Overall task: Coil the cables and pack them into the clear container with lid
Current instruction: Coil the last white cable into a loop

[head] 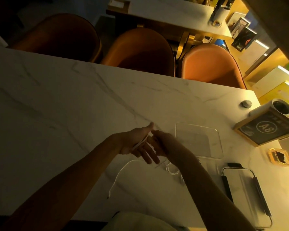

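My left hand (137,144) is held above the marble table with its fingers straight and palm up. A white cable (122,169) lies in strands across that palm, and its loose end trails down in a curve onto the table. My right hand (163,144) is close against the left hand's fingers and seems to pinch the cable there; its fingertips are hidden. A second small tangle of white cable (172,170) lies under my right forearm. The clear container (198,140) stands open just right of my hands. A clear lid with black clips (245,194) lies nearer, to the right.
On the table's right end stand a framed sign marked A8 (265,129), a white cup (281,106), a small metal knob (246,103) and an amber ashtray (279,157). Three orange chairs (140,49) line the far edge. The table (57,105) stretches left.
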